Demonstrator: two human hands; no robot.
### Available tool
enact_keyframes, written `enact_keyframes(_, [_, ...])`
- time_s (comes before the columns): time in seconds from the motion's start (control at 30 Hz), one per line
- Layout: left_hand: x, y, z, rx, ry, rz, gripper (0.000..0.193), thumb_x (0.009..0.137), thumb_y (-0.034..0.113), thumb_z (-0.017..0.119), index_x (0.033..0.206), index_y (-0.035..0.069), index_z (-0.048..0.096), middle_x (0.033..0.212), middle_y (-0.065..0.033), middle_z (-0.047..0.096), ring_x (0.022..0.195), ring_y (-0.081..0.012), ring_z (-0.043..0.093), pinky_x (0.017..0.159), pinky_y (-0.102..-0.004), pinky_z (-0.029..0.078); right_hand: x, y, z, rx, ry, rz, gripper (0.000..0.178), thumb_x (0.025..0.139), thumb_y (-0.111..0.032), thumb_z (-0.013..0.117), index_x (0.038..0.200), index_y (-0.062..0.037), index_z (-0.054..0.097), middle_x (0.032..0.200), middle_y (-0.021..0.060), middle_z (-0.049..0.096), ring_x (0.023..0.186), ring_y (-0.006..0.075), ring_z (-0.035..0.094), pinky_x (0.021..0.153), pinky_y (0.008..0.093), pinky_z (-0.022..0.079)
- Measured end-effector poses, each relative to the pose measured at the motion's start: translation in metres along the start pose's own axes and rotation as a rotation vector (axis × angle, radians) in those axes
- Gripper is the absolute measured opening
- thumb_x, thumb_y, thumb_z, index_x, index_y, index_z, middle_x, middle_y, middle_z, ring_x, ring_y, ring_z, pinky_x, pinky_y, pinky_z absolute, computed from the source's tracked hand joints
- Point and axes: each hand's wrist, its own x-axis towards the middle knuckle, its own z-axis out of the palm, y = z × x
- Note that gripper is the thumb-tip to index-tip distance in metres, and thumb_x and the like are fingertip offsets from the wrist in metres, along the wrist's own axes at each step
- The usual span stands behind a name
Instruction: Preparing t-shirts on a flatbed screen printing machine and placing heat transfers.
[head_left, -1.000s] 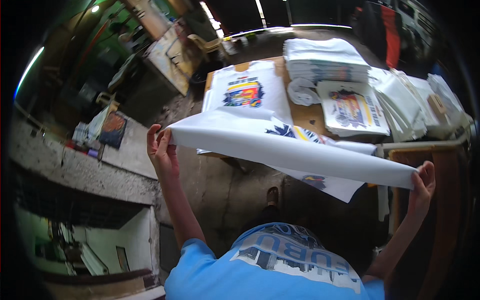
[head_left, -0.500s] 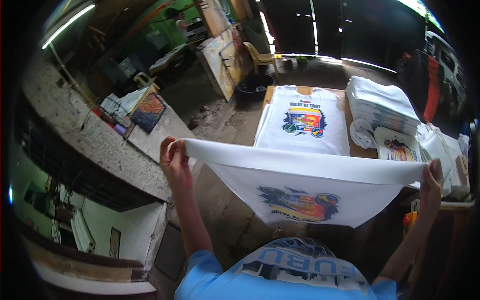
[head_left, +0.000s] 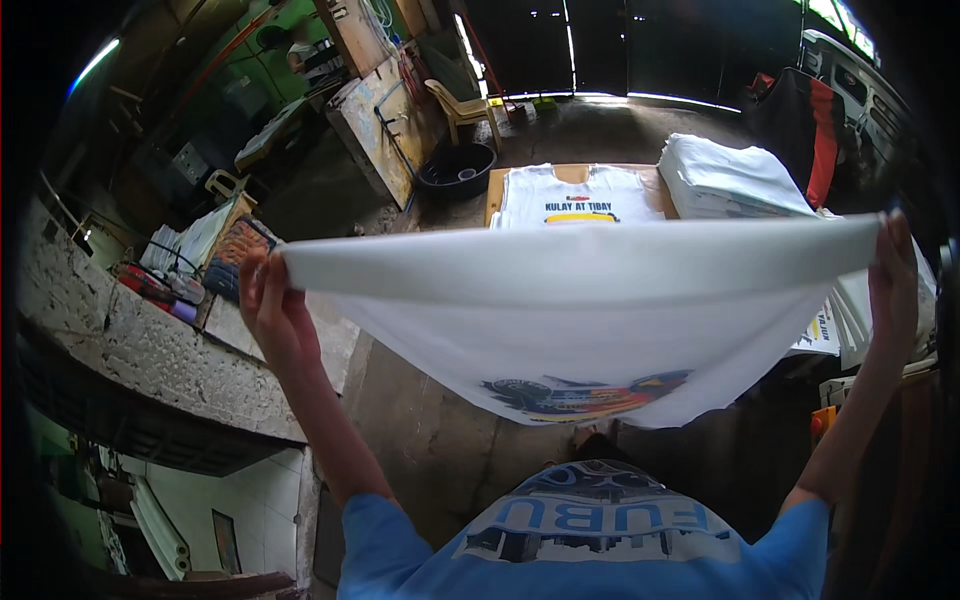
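A white printed T-shirt [head_left: 560, 335] is stretched between my raised hands, its upper edge pulled nearly straight across. My left hand [head_left: 275, 310] pinches one end of that edge, and my right hand [head_left: 895, 275] grips the opposite end. The shirt's middle sags toward me, with a colourful print near its lower part. Beyond it, another white printed T-shirt [head_left: 570, 198] lies flat on a wooden table [head_left: 493, 200], partly hidden by the held one. A tall stack of folded white shirts [head_left: 735, 182] sits on the table's right.
More white cloth [head_left: 855, 320] is piled near my right forearm. Past the table are a black tub [head_left: 455, 178], a beige plastic chair [head_left: 462, 108] and dark gates [head_left: 690, 50]. A rough concrete ledge [head_left: 180, 350] runs along my left. A person [head_left: 300, 58] is at the far left.
Both hands have risen and spread farther apart, the left shifting left and the right slightly right. The held shirt is higher and tauter, covering more of the shirt on the table.
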Motion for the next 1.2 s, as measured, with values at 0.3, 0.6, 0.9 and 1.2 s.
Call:
enact_keyframes(0.3, [0.160, -0.207, 0.099, 0.187, -0.096, -0.354, 0.030, 0.072, -0.003, 0.058, 0.100, 0.001, 0.046, 0.094, -0.0127, 0.050, 0.079, -0.0225, 0.058, 0.062, -0.0329, 0.054, 0.233, 0.152, 0.036, 0.009, 0.077, 0.114, 0.018, 0.072, 0.000, 0.066, 0.076, -0.0069, 0.049, 0.073, 0.0005, 0.052, 0.070, 0.0089, 0.051, 0.062, 0.0190, 0.042])
enact_keyframes(0.6, [0.199, -0.203, 0.128, -0.039, -0.075, 0.005, 0.036, 0.078, 0.003, 0.059, 0.109, -0.002, 0.041, 0.097, -0.0124, 0.050, 0.086, -0.0196, 0.055, 0.070, -0.0286, 0.052, 0.264, 0.155, 0.054, -0.042, 0.121, -0.221, 0.016, 0.072, -0.009, 0.069, 0.072, -0.0097, 0.053, 0.068, -0.0058, 0.046, 0.059, 0.0016, 0.040, 0.051, 0.0156, 0.028])
enact_keyframes(0.9, [0.054, -0.310, 0.041, 0.237, 0.118, -0.458, 0.028, 0.076, 0.006, 0.060, 0.101, 0.007, 0.046, 0.097, -0.0017, 0.047, 0.081, -0.0120, 0.051, 0.065, -0.0227, 0.046, 0.127, 0.306, 0.035, -0.182, 0.107, 0.184, 0.015, 0.069, 0.000, 0.065, 0.069, -0.0061, 0.051, 0.065, -0.0033, 0.050, 0.059, 0.0051, 0.045, 0.055, 0.0180, 0.036])
enact_keyframes(1.2, [-0.130, -0.349, -0.084, 0.505, 0.004, -0.858, 0.011, 0.079, 0.002, 0.054, 0.089, 0.007, 0.052, 0.080, 0.0000, 0.052, 0.071, -0.0090, 0.052, 0.056, -0.0253, 0.049, -0.081, 0.414, -0.015, -0.525, 0.367, 0.522, 0.018, 0.064, 0.002, 0.067, 0.064, -0.0050, 0.051, 0.058, -0.0026, 0.050, 0.054, 0.0050, 0.046, 0.050, 0.0194, 0.038])
